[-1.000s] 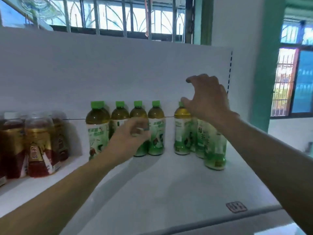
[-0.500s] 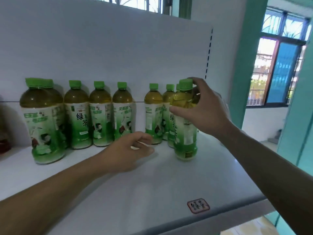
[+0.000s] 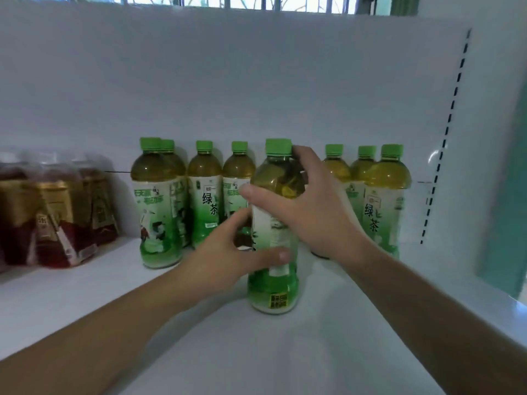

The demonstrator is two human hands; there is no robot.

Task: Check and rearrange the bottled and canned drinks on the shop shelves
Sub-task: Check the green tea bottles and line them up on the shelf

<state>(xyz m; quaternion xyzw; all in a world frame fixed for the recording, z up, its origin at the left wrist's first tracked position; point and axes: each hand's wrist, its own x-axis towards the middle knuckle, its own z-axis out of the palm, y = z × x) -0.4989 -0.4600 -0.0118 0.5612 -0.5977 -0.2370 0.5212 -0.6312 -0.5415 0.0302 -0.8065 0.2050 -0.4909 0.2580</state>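
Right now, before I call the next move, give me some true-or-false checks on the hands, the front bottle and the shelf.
1. Both hands hold the front green tea bottle. True: the right hand grips its shoulder, the left hand its label.
2. That bottle lies on its side. False: it is upright.
3. Its cap is off. False: the green cap is on.
4. Dark red drinks stand at the far left of the shelf. True.
5. Nothing stands right of the held bottle. False: three green tea bottles stand there.
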